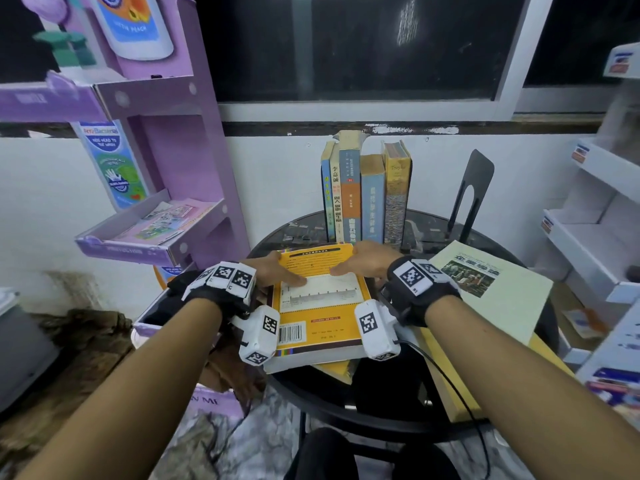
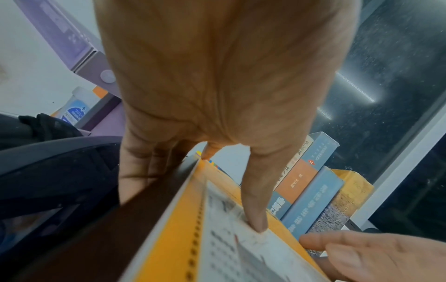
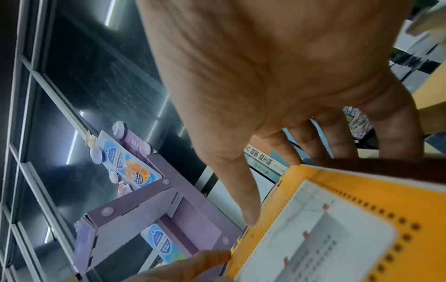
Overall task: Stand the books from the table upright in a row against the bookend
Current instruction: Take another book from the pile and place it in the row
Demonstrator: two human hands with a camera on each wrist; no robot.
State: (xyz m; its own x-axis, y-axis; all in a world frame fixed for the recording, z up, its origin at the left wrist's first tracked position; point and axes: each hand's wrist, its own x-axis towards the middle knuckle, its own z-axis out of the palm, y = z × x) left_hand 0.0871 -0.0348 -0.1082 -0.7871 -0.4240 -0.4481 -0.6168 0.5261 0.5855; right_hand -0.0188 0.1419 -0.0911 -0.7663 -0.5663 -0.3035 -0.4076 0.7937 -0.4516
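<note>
Orange book [image 1: 317,299]: nearest me, flat, in front of the bookend [image 1: 471,194].
Grip: my left hand [image 1: 270,271] and right hand [image 1: 367,261] clasp its side edges.
Done: five books standing [image 1: 367,192].
Left: orange book, green book [image 1: 491,289], others beneath.

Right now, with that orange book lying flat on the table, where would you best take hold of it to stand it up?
By its two long side edges, one hand from each side, thumbs on the cover, as the left hand and right hand do. The orange book is thick and wide.
</note>
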